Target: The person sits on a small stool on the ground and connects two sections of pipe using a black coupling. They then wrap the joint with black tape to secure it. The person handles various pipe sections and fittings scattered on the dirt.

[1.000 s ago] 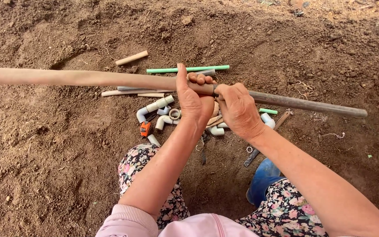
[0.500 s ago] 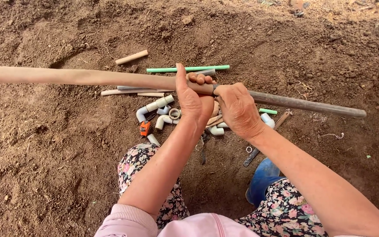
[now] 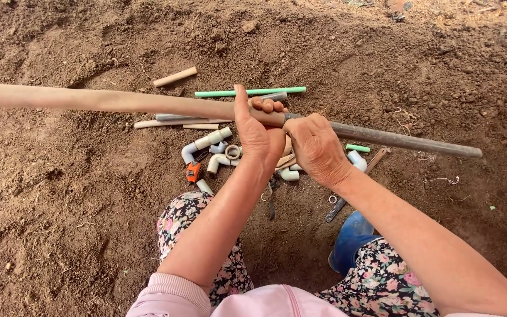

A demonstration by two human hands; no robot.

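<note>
Nothing has shifted much since a second ago: both my hands stay clamped at the joint. My left hand (image 3: pixel 257 132) has its fingers wrapped round the tan pipe (image 3: pixel 107 101), which runs out level to my left. My right hand (image 3: pixel 317 147) grips the dark pipe (image 3: pixel 406 142), which runs out to my right. Both share one long axis, crosswise before me. Loose white fittings (image 3: pixel 209 147) and a green pipe (image 3: pixel 250 92) lie on the soil (image 3: pixel 60 205) beneath.

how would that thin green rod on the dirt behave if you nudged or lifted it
The green rod looks straight and slim, so probably stiff and light. Being round, it might roll, though the lumpy soil would likely stop it quickly.
</note>
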